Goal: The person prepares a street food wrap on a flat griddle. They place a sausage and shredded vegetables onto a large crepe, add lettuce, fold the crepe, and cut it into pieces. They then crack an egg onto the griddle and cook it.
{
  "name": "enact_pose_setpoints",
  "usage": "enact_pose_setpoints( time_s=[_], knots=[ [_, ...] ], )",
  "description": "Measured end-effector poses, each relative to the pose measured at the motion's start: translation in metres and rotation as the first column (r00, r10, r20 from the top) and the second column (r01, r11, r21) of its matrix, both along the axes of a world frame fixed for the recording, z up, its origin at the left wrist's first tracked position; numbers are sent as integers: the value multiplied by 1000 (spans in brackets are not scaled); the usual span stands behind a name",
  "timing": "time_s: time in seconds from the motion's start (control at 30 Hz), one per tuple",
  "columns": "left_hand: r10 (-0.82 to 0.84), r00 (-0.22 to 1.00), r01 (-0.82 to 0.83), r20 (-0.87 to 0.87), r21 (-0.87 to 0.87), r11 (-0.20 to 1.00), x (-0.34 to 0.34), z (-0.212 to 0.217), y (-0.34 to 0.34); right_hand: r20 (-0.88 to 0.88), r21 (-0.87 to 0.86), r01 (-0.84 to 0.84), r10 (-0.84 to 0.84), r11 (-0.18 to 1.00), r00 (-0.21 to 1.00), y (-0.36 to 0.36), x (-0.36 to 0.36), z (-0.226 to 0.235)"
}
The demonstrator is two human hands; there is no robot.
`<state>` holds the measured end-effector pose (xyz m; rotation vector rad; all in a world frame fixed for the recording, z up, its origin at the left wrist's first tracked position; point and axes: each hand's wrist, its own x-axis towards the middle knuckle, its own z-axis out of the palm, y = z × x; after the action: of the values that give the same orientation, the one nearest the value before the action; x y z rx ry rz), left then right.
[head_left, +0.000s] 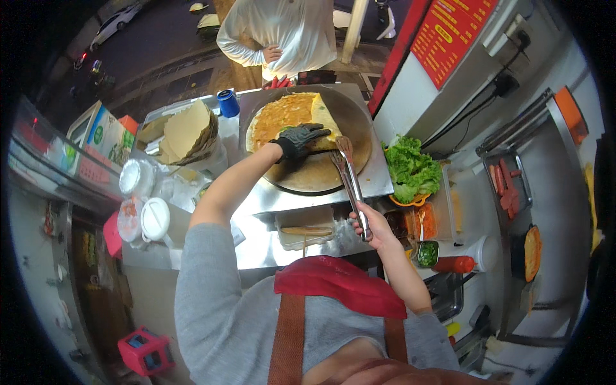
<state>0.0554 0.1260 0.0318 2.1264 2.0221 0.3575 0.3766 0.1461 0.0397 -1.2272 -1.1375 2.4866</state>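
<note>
Left hand (300, 139) in a dark knit glove is laid flat, fingers spread, on the folded edge of the thin yellow-orange crepe (282, 115) spread over the round dark griddle plate (350, 122). One flap of the crepe is turned over, pale side up, just beside the gloved fingers. Right hand (371, 226) is bare and is wrapped around the handle end of the long metal tongs (350, 183); the tong tips are rested on the griddle at the crepe's edge, close to the glove. Whether the tips are closed on anything cannot be told.

The griddle is set into a shiny steel counter (269, 199). A small rectangular steel tray (305, 231) is sunk in front of it. On the right a heap of curly green lettuce (410, 168) is seen, with small tubs of orange and green toppings (425, 237) and a red squeeze bottle (454, 264) nearer the body. On the left a stack of brown paper sleeves (186, 131), a blue can (227, 102) and white-lidded round containers (144, 205) are placed. Beyond the griddle a person in a white long-sleeved top (282, 32) is stood.
</note>
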Motion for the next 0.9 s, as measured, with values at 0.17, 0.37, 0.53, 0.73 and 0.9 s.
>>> enact_pose_setpoints(
  time_s=[0.17, 0.37, 0.53, 0.73, 0.9],
  knots=[
    [254, 961, -256, 109, -1, 967, 32, -9, 30, 36, 117, 18, -22, 993, 999, 7, 1, -2],
    [260, 958, -217, 121, -284, 934, 41, 11, 62, 242, 619, -170, 20, 766, 970, 16, 39, -15],
    [59, 992, -4, 110, -448, 894, 7, 38, 60, 362, 904, -331, -71, 269, 930, 4, 49, -21],
    [10, 998, 18, 60, -448, 894, 4, 45, 69, 436, 893, -426, 45, -146, 899, -43, 24, -2],
    [215, 900, 30, 380, -545, 838, -3, 31, 71, 415, 891, -383, 94, -244, 905, -52, 19, -1]
  ],
)
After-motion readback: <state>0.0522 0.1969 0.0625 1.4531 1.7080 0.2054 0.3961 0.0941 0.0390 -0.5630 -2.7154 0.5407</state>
